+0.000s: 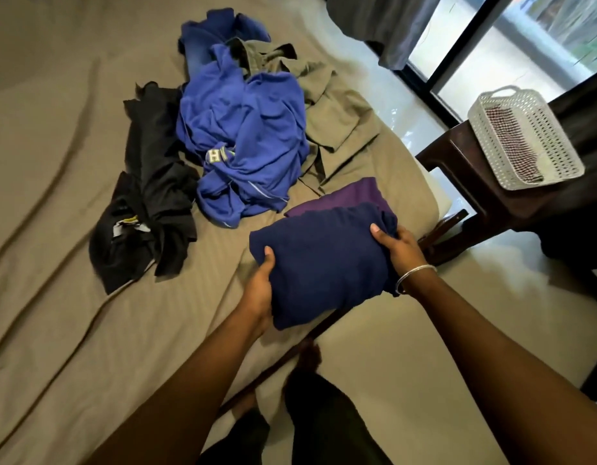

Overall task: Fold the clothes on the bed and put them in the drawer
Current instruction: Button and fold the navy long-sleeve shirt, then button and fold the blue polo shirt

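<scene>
I hold a folded navy garment (324, 260) above the bed's near right corner. My left hand (262, 283) grips its left edge with the thumb on top. My right hand (396, 245) grips its right edge, a silver bangle on that wrist. Just behind it a folded purple garment (350, 196) lies on the bed. Further back lie a crumpled bright blue shirt (243, 139), a blue piece (216, 31) at the far end, an olive green garment (334, 112) and a crumpled black garment (149, 193). No drawer is in view.
The bed has a taupe sheet (55, 229). A dark wooden stool (485, 182) stands right of the bed with a white perforated basket (525, 135) on it. Glass doors (491, 45) with a dark curtain lie beyond. My legs and feet stand on the pale floor (424, 347).
</scene>
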{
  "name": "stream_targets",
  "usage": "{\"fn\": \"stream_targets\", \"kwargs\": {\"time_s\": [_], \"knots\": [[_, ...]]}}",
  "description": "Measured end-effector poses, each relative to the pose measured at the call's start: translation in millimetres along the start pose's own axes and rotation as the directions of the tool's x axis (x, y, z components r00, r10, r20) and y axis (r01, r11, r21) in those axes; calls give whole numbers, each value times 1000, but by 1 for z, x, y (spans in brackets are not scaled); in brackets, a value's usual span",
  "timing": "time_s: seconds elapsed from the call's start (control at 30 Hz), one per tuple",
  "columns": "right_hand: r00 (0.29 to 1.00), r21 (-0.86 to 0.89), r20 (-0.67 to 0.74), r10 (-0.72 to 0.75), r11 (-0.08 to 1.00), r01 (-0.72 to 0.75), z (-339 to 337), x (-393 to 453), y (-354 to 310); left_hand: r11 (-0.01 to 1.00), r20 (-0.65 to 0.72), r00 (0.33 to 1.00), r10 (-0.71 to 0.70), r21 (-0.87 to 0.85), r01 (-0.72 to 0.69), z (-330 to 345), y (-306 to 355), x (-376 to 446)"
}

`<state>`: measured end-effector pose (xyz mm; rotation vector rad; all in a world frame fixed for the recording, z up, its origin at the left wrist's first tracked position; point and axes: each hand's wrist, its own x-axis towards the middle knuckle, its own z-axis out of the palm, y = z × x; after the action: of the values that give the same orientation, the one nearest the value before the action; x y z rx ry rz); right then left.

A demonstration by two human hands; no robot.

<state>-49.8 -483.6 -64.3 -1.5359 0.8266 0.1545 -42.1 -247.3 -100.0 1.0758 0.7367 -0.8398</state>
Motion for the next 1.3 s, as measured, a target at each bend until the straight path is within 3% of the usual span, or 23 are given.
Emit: {"fn": "stream_targets", "kwargs": {"time_s": [0.3,0.43,0.5,0.6,0.67,0.77,0.83,0.9,1.0,1.13,1.23,1.3], "knots": [[995,-179,74,-63,981,75,-35,120,-27,991,30,993,-115,-62,117,59,25,77],[993,-405,114,-5,913,52,-40,162,-9,994,-30,995,-98,-44,97,65,27,99],[994,-618,106,-38,780,96,-34,174,0,998,-104,992,-66,13,68,69,29,104],[993,-860,55,-107,500,102,-24,176,-6,988,-195,980,35,155,-4,64,28,113],[958,-930,26,-286,345,128,-15,172,-20,962,-265,959,97,274,-21,54,32,118],[785,-897,131,-605,266,354,22,155,-43,959,-328,934,143,281,-48,43,52,111],[730,-782,208,-651,338,524,63,147,-52,960,-359,915,187,263,-93,32,63,109],[791,-698,310,-528,438,566,107,149,-52,955,-392,891,229,268,-128,21,69,109],[810,-786,481,-336,244,568,167,152,-41,967,-434,882,185,239,-85,3,78,102],[891,-883,376,-254,192,428,205,160,-30,986,-445,883,148,134,-98,-17,80,96],[854,-864,403,-329,171,474,214,153,-28,981,-419,887,192,86,-172,-30,78,81],[773,-801,475,-421,156,577,214,127,-35,967,-377,891,255,97,-235,-39,76,69]]}}
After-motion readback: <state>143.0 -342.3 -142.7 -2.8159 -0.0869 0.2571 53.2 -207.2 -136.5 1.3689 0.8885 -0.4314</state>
